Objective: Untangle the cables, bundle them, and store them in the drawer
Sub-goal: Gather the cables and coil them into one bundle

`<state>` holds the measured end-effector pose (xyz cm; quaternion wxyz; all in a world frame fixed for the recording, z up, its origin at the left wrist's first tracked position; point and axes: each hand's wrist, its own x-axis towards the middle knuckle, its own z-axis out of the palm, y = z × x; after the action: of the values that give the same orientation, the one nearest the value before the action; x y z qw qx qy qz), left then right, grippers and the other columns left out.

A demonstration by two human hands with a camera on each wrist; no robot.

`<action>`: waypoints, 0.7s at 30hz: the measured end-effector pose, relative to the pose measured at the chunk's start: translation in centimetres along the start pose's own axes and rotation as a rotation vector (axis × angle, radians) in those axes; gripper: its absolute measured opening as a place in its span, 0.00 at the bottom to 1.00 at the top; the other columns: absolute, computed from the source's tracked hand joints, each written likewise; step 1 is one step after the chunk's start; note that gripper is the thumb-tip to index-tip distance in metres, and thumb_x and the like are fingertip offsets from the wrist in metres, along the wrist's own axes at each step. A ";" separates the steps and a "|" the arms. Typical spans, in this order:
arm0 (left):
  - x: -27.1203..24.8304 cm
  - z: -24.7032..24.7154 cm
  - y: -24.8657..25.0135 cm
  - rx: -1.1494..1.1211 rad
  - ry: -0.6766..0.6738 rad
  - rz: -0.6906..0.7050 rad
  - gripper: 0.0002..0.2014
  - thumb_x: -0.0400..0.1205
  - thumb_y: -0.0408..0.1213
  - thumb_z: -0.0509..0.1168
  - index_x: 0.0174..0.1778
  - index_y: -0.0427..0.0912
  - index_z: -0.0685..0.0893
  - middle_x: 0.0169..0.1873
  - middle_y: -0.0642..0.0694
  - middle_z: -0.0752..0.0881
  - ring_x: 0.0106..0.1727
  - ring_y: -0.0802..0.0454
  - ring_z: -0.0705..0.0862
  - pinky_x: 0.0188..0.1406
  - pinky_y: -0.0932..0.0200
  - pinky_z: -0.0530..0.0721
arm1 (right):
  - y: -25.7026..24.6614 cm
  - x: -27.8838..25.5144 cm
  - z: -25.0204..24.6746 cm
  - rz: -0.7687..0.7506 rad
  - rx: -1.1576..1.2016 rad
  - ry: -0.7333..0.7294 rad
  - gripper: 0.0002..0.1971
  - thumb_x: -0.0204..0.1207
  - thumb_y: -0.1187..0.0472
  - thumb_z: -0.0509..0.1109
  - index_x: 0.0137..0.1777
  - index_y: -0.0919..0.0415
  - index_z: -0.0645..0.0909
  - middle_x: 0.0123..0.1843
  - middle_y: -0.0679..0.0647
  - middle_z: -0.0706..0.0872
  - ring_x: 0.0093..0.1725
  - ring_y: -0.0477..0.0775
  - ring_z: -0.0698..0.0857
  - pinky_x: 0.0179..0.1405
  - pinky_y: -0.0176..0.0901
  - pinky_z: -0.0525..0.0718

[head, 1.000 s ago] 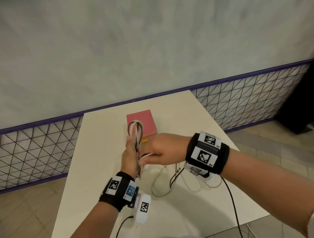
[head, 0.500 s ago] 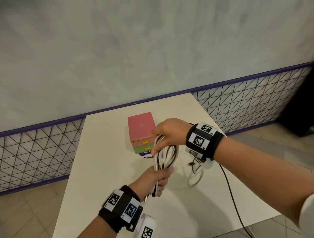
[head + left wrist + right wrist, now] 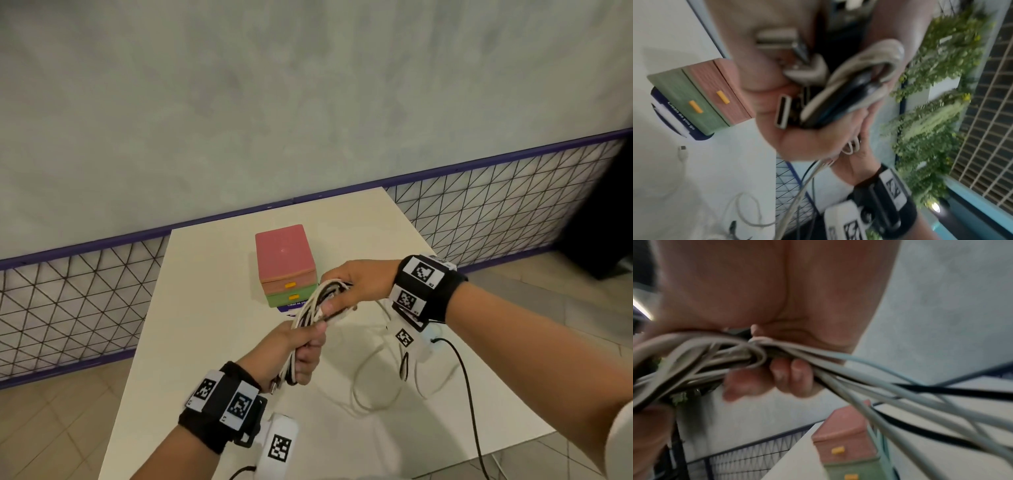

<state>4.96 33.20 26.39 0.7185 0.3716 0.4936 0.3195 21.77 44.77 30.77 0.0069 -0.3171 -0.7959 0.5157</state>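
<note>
A folded bundle of white and black cables (image 3: pixel 310 310) (image 3: pixel 849 91) (image 3: pixel 719 353) hangs in the air above the white table (image 3: pixel 205 325). My left hand (image 3: pixel 301 353) grips its lower end in a fist. My right hand (image 3: pixel 346 287) curls round the upper end, just right of the small drawer unit (image 3: pixel 286 265) (image 3: pixel 702 97) (image 3: pixel 849 447), whose pink and green drawers with orange handles are closed. Loose white cable loops (image 3: pixel 373 383) trail from the bundle onto the table. A USB plug (image 3: pixel 782 112) sticks out below my left palm.
A white cable end with a small plug (image 3: pixel 683 153) lies on the table near the drawer unit. A black wire (image 3: pixel 469 394) runs from my right wrist device off the front edge. A wire-mesh fence (image 3: pixel 68 301) borders the table's far and left sides.
The bundle tipped from upright in my left hand to slanting between both hands. My right hand moved from the bundle's middle up to its top end, and my left hand dropped lower and nearer.
</note>
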 end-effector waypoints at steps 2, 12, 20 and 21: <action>0.0 -0.1 0.3 -0.042 -0.005 0.035 0.17 0.76 0.48 0.65 0.29 0.45 0.68 0.17 0.53 0.64 0.16 0.59 0.62 0.16 0.69 0.64 | 0.2 -0.1 0.7 -0.020 0.110 0.063 0.11 0.81 0.56 0.65 0.43 0.36 0.83 0.35 0.34 0.87 0.38 0.33 0.82 0.43 0.28 0.78; 0.3 0.2 -1.1 -0.034 0.015 0.013 0.16 0.76 0.48 0.66 0.27 0.46 0.70 0.19 0.52 0.64 0.18 0.57 0.62 0.16 0.68 0.66 | 0.3 -0.1 1.8 -0.057 0.287 0.163 0.16 0.77 0.54 0.70 0.62 0.60 0.80 0.61 0.62 0.84 0.57 0.52 0.84 0.65 0.43 0.80; -0.3 0.4 -1.9 -0.099 -0.032 0.032 0.18 0.72 0.50 0.70 0.28 0.46 0.68 0.19 0.52 0.64 0.18 0.58 0.62 0.16 0.68 0.65 | -0.9 -1.0 0.7 0.041 0.236 0.127 0.37 0.65 0.24 0.58 0.55 0.55 0.84 0.45 0.66 0.85 0.41 0.61 0.81 0.46 0.52 0.84; -0.3 0.5 -1.9 -0.093 -0.024 0.034 0.18 0.72 0.51 0.70 0.28 0.46 0.69 0.19 0.52 0.64 0.18 0.58 0.62 0.16 0.68 0.65 | -0.9 -1.2 0.5 0.064 0.170 0.109 0.37 0.64 0.21 0.55 0.53 0.52 0.85 0.39 0.64 0.82 0.35 0.59 0.77 0.38 0.47 0.80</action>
<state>5.50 31.80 25.03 0.7352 0.3501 0.4632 0.3497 22.10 43.51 31.64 0.0605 -0.3681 -0.7372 0.5634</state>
